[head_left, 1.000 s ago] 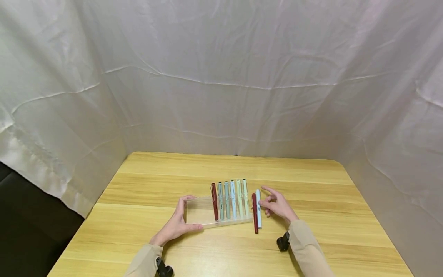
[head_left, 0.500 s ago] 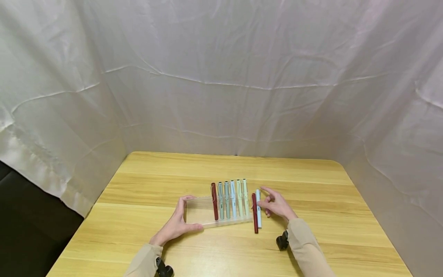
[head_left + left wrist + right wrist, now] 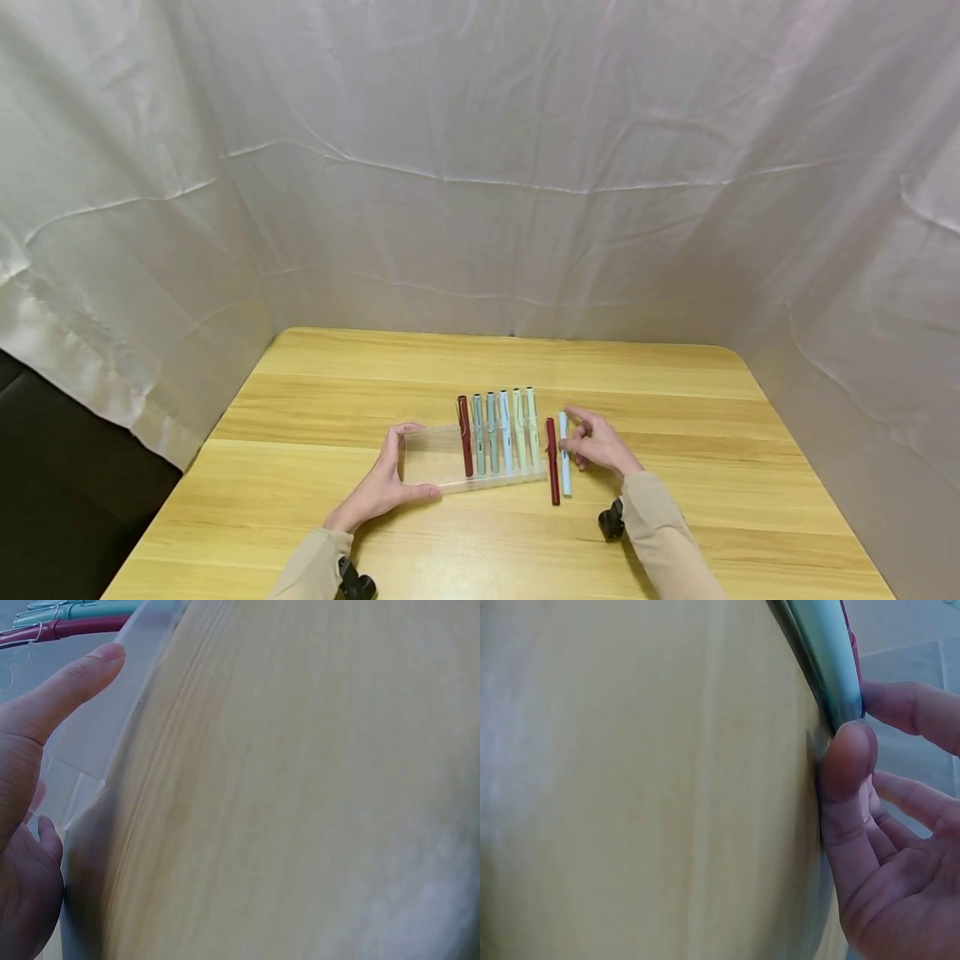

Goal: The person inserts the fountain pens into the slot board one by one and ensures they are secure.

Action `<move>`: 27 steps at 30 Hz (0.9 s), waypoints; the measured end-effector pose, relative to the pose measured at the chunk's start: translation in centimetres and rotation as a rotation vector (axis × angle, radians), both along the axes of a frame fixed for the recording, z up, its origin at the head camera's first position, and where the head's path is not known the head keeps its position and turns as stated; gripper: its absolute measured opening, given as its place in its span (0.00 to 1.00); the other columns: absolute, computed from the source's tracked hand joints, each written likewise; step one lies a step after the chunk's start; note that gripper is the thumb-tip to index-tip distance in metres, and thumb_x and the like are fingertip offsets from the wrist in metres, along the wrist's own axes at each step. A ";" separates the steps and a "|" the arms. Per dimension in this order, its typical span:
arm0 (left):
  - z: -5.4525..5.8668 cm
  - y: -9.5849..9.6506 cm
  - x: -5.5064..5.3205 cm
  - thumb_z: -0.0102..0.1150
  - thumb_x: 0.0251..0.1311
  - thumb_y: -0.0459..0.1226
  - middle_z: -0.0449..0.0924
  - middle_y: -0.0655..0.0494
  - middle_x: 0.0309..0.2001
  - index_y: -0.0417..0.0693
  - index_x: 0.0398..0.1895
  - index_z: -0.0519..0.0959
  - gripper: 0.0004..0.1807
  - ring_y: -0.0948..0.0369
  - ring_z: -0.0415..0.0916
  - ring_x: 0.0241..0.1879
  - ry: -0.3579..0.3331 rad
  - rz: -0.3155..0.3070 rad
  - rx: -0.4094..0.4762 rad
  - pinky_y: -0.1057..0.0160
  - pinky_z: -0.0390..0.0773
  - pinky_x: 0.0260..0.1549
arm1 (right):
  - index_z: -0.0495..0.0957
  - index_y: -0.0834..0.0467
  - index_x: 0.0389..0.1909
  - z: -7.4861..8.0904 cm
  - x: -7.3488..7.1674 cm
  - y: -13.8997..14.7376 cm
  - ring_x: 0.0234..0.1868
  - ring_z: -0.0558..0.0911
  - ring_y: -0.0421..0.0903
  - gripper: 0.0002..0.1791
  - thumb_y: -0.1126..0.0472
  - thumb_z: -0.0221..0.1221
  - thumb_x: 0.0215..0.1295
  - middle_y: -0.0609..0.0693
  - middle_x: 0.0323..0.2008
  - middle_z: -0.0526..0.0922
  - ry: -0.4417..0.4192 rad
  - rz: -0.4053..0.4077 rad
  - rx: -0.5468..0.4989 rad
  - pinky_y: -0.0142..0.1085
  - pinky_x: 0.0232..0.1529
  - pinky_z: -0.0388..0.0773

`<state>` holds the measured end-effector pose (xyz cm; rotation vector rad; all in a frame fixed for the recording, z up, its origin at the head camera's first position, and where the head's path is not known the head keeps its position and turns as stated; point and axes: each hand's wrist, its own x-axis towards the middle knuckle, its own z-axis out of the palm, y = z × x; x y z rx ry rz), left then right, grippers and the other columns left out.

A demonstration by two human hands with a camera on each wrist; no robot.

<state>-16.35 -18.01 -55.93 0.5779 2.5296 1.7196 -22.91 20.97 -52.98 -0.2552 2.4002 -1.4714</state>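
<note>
My left hand (image 3: 381,483) grips the left end of a clear plastic tray (image 3: 427,454), its thumb along the near edge and its fingers at the far side. Across the tray's right half lie several capped pens side by side: a dark red pen (image 3: 466,437) at the left, then grey-green, light blue and pale green ones. Just right of the tray, a second dark red pen (image 3: 552,462) lies on the table. Beside it, my right hand (image 3: 602,447) pinches a light blue pen (image 3: 566,467) between thumb and index finger, seen closely in the right wrist view.
A wooden table (image 3: 480,550) bears everything. Pale curtains (image 3: 480,208) hang behind it and along both sides. Something black (image 3: 60,492) stands off the table's left edge. Small black cameras (image 3: 612,522) sit at both wrists.
The light blue pen has shifted slightly right, opening a gap from the dark red pen beside it. My right thumb and index finger have come together on it. The left hand and tray stay put.
</note>
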 end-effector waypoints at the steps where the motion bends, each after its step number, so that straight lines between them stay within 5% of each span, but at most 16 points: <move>1: 0.0 0.0 0.0 0.81 0.45 0.41 0.54 0.43 0.72 0.47 0.70 0.54 0.53 0.40 0.45 0.78 -0.001 0.002 -0.003 0.31 0.38 0.76 | 0.54 0.71 0.75 0.0 0.0 0.0 0.20 0.76 0.41 0.43 0.66 0.64 0.63 0.50 0.28 0.73 0.004 0.004 0.004 0.33 0.22 0.82; 27: 0.0 -0.1 0.0 0.82 0.44 0.43 0.55 0.43 0.72 0.49 0.70 0.54 0.54 0.40 0.47 0.77 -0.015 0.021 -0.017 0.31 0.40 0.76 | 0.63 0.68 0.68 0.1 0.4 -0.6 0.22 0.77 0.43 0.37 0.71 0.64 0.55 0.52 0.31 0.73 0.021 -0.101 0.050 0.35 0.24 0.84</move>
